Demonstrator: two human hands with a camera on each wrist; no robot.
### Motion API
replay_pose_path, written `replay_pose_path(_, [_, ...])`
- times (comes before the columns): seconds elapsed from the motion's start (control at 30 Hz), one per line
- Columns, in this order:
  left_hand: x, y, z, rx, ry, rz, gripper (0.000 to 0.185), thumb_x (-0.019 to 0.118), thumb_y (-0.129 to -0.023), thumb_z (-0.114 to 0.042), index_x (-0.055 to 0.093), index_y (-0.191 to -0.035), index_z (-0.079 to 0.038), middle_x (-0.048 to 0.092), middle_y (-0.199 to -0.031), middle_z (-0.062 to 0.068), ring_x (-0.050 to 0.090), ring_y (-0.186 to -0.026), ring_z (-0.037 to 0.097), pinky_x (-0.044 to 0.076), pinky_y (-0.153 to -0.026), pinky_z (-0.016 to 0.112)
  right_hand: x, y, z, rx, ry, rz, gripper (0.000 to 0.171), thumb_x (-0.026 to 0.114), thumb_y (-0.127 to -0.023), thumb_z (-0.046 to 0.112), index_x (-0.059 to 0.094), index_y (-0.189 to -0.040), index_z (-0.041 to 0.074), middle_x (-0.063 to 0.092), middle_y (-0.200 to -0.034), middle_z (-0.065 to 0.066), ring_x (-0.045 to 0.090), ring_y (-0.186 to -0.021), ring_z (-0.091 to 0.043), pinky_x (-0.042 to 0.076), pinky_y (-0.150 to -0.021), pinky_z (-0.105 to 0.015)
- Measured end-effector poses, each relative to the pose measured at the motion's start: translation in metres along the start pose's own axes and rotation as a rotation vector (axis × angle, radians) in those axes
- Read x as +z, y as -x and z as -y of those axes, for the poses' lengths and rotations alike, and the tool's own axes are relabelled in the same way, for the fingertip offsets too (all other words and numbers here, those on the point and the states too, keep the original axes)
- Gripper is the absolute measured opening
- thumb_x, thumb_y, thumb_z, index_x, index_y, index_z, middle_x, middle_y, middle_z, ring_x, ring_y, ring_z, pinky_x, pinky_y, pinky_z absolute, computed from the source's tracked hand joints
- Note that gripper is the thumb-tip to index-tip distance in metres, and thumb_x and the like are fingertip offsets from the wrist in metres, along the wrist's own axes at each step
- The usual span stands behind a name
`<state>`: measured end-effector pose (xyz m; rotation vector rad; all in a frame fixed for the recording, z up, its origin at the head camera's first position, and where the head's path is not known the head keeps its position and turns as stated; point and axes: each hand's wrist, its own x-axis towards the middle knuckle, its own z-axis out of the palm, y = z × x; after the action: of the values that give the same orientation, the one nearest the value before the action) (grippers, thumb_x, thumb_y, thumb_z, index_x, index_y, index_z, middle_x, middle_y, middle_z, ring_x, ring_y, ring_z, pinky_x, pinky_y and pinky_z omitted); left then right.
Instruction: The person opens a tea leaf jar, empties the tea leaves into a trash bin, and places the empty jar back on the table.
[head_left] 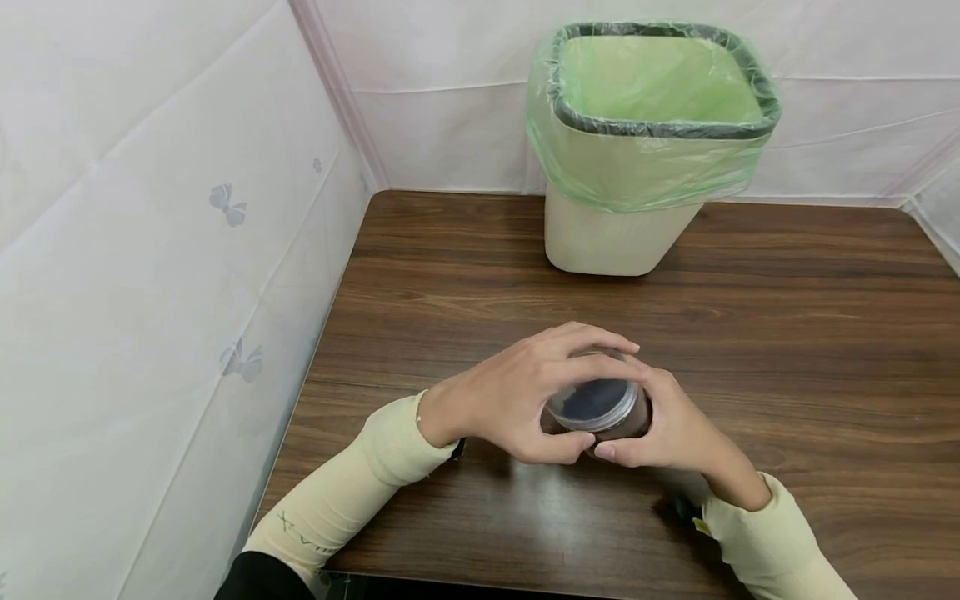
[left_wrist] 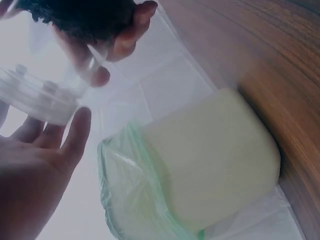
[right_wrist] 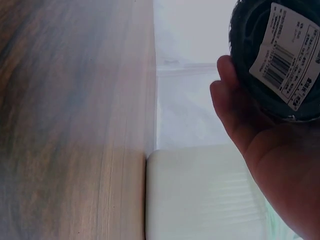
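Observation:
A clear round jar (head_left: 630, 423) with dark contents is up off the wooden table, between the two hands. My left hand (head_left: 525, 398) curls its fingers and thumb around the jar's transparent lid (head_left: 596, 404). From the other side my right hand (head_left: 681, 427) grips the jar's body. Dark, crumbly-looking stuff (left_wrist: 82, 17) shows inside the jar in the left wrist view, at the end away from the lid. The right wrist view has the dark base, which bears a white barcode label (right_wrist: 290, 60). The thumbs nearly meet at the near side.
A cream bin (head_left: 600, 237) lined with a green plastic bag (head_left: 645, 171) stands at the back of the brown wooden table (head_left: 420, 275). White sheeting (head_left: 442, 133) surrounds the table at the back and left.

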<state>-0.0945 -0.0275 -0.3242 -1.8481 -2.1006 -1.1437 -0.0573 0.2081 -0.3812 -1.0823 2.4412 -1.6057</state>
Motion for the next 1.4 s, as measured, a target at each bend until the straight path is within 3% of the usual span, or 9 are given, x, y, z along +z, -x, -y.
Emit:
replay_pose_path(0.17, [-0.002, 0.0, 0.002, 0.005, 0.036, 0.0, 0.056, 0.069, -0.082, -0.028, 0.062, -0.134, -0.01, 0.052, -0.138, 0.008, 0.044, -0.13, 0.01, 0.037, -0.107, 0.027, -0.002, 0.001, 0.001, 0.005, -0.007, 0.019, 0.076, 0.091, -0.065, 0.019, 0.057, -0.134, 0.014, 0.066, -0.115, 0.0, 0.065, -0.097, -0.019, 0.053, -0.082, -0.029])
replay_pose_path(0.3, [-0.002, -0.001, 0.003, -0.021, -0.003, -0.04, 0.055, 0.074, -0.082, -0.034, 0.065, -0.13, -0.01, 0.056, -0.129, 0.006, 0.047, -0.121, 0.007, 0.039, -0.104, 0.023, -0.001, 0.001, 0.003, 0.034, 0.019, 0.002, 0.084, 0.093, -0.064, 0.019, 0.055, -0.139, 0.016, 0.066, -0.116, 0.001, 0.065, -0.098, -0.018, 0.053, -0.083, -0.029])
replay_pose_path(0.47, [0.0, 0.0, 0.003, -0.109, -0.111, -0.102, 0.058, 0.077, -0.079, -0.046, 0.067, -0.126, -0.013, 0.058, -0.117, -0.001, 0.051, -0.11, 0.006, 0.041, -0.098, 0.02, 0.003, 0.0, 0.005, 0.06, 0.151, -0.053, 0.095, 0.095, -0.061, 0.024, 0.051, -0.145, 0.02, 0.065, -0.114, 0.006, 0.064, -0.095, -0.013, 0.053, -0.078, -0.029])
replay_pose_path(0.63, [0.004, 0.001, 0.003, -0.193, -0.181, -0.152, 0.057, 0.078, -0.076, -0.052, 0.068, -0.117, -0.014, 0.06, -0.107, -0.003, 0.057, -0.098, 0.007, 0.045, -0.087, 0.017, 0.006, -0.002, 0.005, 0.053, 0.273, -0.094, 0.089, 0.096, -0.058, 0.03, 0.055, -0.138, 0.02, 0.065, -0.11, 0.009, 0.063, -0.091, -0.009, 0.053, -0.074, -0.029])
replay_pose_path(0.8, [0.006, 0.002, 0.003, -0.27, -0.198, -0.18, 0.054, 0.08, -0.074, -0.053, 0.066, -0.109, -0.014, 0.06, -0.1, -0.004, 0.059, -0.088, 0.007, 0.047, -0.077, 0.017, 0.008, -0.003, 0.006, 0.053, 0.318, -0.113, 0.088, 0.097, -0.057, 0.036, 0.058, -0.134, 0.019, 0.065, -0.111, 0.01, 0.063, -0.091, -0.008, 0.054, -0.072, -0.031])
replay_pose_path(1.07, [0.006, 0.003, 0.001, -0.35, -0.196, -0.193, 0.053, 0.08, -0.074, -0.053, 0.064, -0.106, -0.014, 0.06, -0.099, -0.006, 0.058, -0.085, 0.004, 0.047, -0.072, 0.017, 0.009, -0.004, 0.006, 0.078, 0.329, -0.109, 0.089, 0.096, -0.058, 0.038, 0.056, -0.136, 0.021, 0.064, -0.114, 0.011, 0.062, -0.094, -0.008, 0.053, -0.075, -0.03])
replay_pose_path(1.4, [0.006, 0.004, 0.001, -0.366, -0.185, -0.216, 0.052, 0.079, -0.076, -0.052, 0.065, -0.108, -0.014, 0.062, -0.099, -0.006, 0.058, -0.087, 0.004, 0.048, -0.074, 0.018, 0.01, -0.004, 0.004, 0.063, 0.333, -0.128, 0.091, 0.097, -0.057, 0.037, 0.056, -0.137, 0.019, 0.065, -0.114, 0.009, 0.063, -0.096, -0.009, 0.053, -0.077, -0.031])
